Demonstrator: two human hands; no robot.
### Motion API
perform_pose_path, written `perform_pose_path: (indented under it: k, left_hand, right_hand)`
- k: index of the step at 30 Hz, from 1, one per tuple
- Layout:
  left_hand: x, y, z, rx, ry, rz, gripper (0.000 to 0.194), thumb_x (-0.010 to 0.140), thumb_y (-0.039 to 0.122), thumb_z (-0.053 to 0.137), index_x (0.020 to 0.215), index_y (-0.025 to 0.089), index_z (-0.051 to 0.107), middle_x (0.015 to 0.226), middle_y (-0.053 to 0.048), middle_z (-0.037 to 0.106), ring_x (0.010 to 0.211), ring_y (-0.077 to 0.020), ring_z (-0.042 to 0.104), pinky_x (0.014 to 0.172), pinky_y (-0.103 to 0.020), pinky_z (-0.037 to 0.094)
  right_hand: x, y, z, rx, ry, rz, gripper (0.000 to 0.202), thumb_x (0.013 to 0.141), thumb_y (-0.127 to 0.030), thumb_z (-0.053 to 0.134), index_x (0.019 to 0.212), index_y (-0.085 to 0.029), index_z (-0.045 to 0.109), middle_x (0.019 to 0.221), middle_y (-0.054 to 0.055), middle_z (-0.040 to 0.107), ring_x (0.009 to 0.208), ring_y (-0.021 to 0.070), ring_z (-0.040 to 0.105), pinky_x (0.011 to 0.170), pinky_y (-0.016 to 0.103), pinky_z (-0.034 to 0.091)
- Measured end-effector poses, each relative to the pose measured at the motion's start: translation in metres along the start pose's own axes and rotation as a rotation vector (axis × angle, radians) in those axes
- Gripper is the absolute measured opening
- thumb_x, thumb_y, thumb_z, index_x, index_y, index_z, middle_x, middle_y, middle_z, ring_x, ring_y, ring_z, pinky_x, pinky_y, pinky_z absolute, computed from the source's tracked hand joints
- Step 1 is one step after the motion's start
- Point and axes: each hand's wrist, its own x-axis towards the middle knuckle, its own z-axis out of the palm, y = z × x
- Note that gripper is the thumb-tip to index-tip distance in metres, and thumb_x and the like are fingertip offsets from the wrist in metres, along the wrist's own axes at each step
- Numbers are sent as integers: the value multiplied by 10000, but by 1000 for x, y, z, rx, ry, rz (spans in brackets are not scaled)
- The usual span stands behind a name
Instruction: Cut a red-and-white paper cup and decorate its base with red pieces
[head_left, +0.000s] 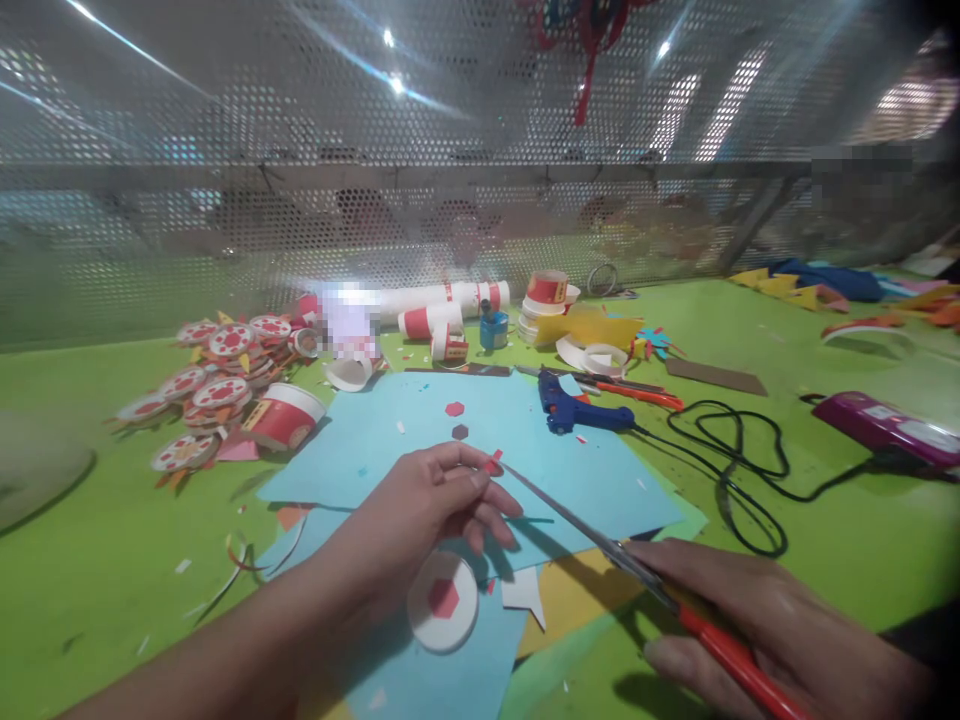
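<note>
My left hand [457,495] pinches a small red paper piece [493,462] between thumb and forefinger, above the light blue paper sheets [322,460]. In my right hand [780,620] is a pair of scissors [622,560] with red handles. Their blades point to the upper left, and the tips are close to the red piece; I cannot tell whether they touch it. A white paper disc [442,602] with a red hexagon in its middle lies below my left wrist. Beyond my fingers, a red hexagon [454,409] and a darker hexagon [460,432] rest on the blue sheet.
A blue glue gun [585,408] with a black cord lies at the right, near a purple device [885,425]. Paper cups [285,415], stacked turtle-like paper crafts [225,390] and a blue bottle [493,328] stand along the back and left. Perforated metal mesh [450,120] rises behind.
</note>
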Motion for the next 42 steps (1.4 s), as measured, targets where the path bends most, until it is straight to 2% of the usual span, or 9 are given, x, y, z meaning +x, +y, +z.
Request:
perform_pose_path:
  k: [4, 8, 17, 23, 28, 33, 38, 42]
  left_hand:
    - [1, -1, 0, -10, -10, 2, 83, 870, 195, 537, 911, 124, 523, 822, -104, 698, 609, -109, 627, 515, -182, 408]
    - [1, -2, 1, 2, -7, -1, 77, 871, 197, 534, 900, 127, 519, 820, -108, 701, 603, -113, 623, 510, -186, 409]
    - [-1, -2, 1, 21, -5, -9, 95, 864, 207, 540, 907, 126, 518, 810, -106, 701, 595, -113, 619, 517, -194, 407]
    - [0, -5, 0, 26, -9, -14, 99, 858, 216, 551, 890, 124, 535, 790, -95, 698, 583, -109, 609, 514, -195, 403]
    - [1, -4, 0, 15, -3, -28, 78, 855, 205, 547, 874, 131, 532, 775, -86, 696, 575, -107, 600, 513, -194, 405]
    - [1, -3, 1, 17, 3, -20, 62, 854, 187, 536, 860, 125, 532, 750, -82, 690, 569, -105, 598, 509, -190, 398]
    - [0, -3, 1, 18, -4, -17, 47, 863, 180, 521, 859, 134, 514, 746, -82, 694, 575, -105, 604, 505, -184, 397]
    - [1, -3, 1, 10, -10, -18, 62, 871, 197, 519, 863, 136, 515, 769, -96, 702, 573, -99, 599, 499, -179, 395]
  right_hand:
    - [-5, 3, 4, -4, 60, -23, 407, 757, -433, 645, 1118, -249, 679, 1057, 80, 737, 921, 298, 704, 724, 306, 603]
    - [-5, 5, 6, -12, 38, -4, 412, 768, -464, 627, 1116, -250, 682, 1047, 76, 740, 906, 295, 708, 698, 290, 604]
    - [-8, 15, 17, 40, 38, 38, 425, 789, -498, 596, 1151, -288, 666, 1074, 77, 727, 938, 292, 695, 778, 355, 584]
    - [-6, 14, 13, 74, 1, 23, 416, 799, -478, 594, 1169, -297, 653, 1073, 71, 726, 933, 275, 696, 796, 355, 577]
    - [-1, 7, 9, 67, -48, 19, 423, 810, -465, 585, 1179, -268, 647, 1074, 80, 726, 941, 289, 694, 738, 330, 597]
    - [-1, 4, 5, 31, -13, 0, 412, 781, -440, 621, 1155, -273, 665, 1065, 72, 732, 930, 293, 699, 715, 306, 602]
    - [-2, 3, 2, 44, -69, 15, 414, 802, -452, 598, 1165, -259, 652, 1080, 66, 727, 944, 277, 695, 729, 274, 593]
    - [-3, 6, 6, 47, -49, 18, 410, 807, -438, 593, 1177, -268, 641, 1111, 66, 715, 974, 277, 685, 761, 288, 588]
